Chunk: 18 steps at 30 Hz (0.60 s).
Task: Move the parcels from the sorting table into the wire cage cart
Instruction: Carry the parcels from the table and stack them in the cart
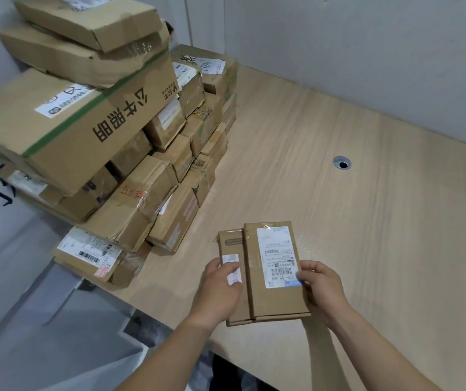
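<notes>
Two flat cardboard parcels lie side by side near the front of the light wooden sorting table (339,193). The larger parcel (271,294) carries a white shipping label and overlaps the narrower parcel (230,244) on its left. My left hand (220,292) grips the narrow parcel at its left edge, thumb on its small label. My right hand (320,286) holds the larger parcel at its right edge, fingers curled round it. The wire cage cart is not in view.
A tall stack of brown cardboard parcels (99,131) fills the table's left part, topped by a large box with green tape. A round cable hole (342,163) sits in the tabletop at right. Grey walls (367,52) close the back; floor lies at lower left.
</notes>
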### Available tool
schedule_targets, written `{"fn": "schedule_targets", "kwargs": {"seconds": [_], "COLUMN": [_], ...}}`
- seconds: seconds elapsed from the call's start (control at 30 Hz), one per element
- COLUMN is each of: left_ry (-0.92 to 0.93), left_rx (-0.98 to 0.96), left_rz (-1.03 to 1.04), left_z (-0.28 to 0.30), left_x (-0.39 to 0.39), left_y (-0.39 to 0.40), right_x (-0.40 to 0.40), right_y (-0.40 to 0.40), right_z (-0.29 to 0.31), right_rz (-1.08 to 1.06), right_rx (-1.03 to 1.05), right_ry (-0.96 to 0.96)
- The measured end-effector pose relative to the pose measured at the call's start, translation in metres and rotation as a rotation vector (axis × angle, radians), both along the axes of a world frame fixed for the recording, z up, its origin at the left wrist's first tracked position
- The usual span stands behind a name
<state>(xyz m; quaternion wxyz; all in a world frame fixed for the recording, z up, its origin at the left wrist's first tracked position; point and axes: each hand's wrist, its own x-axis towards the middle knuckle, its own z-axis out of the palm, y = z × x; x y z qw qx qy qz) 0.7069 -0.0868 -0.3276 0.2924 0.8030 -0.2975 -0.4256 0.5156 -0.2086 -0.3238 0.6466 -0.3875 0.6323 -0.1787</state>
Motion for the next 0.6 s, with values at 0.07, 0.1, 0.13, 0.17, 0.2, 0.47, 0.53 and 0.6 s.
{"fn": "schedule_targets", "kwargs": {"seconds": [0.07,0.1,0.13,0.17,0.2,0.47,0.53,0.6], "left_ry": [-0.023,-0.018,-0.004,0.014,0.026,0.065,0.090,0.121], "left_rx": [0.049,0.072,0.090,0.101,0.105,0.081,0.076,0.070], "left_rz": [0.061,0.082,0.091,0.095,0.097,0.119,0.137,0.161], "left_z": [-0.004,-0.006,-0.008,-0.009,-0.010,-0.014,-0.017,-0.020], "left_x": [0.003,0.004,0.005,0.005,0.005,0.007,0.007,0.007], "left_y": [0.002,0.003,0.004,0.005,0.005,0.002,0.002,0.001], "right_x": [-0.005,-0.007,-0.009,-0.013,-0.016,-0.051,-0.048,-0.041], "right_y": [-0.002,-0.004,-0.006,-0.008,-0.010,-0.031,-0.027,-0.021], "right_z": [0.003,0.005,0.006,0.008,0.008,0.002,-0.001,-0.005], "right_rz": [-0.022,-0.035,-0.048,-0.063,-0.081,-0.162,-0.098,-0.052], "right_rx": [0.027,0.033,0.033,0.027,0.017,-0.051,-0.063,-0.069], "right_ry": [-0.057,-0.083,-0.098,-0.105,-0.102,0.018,0.064,0.080]}}
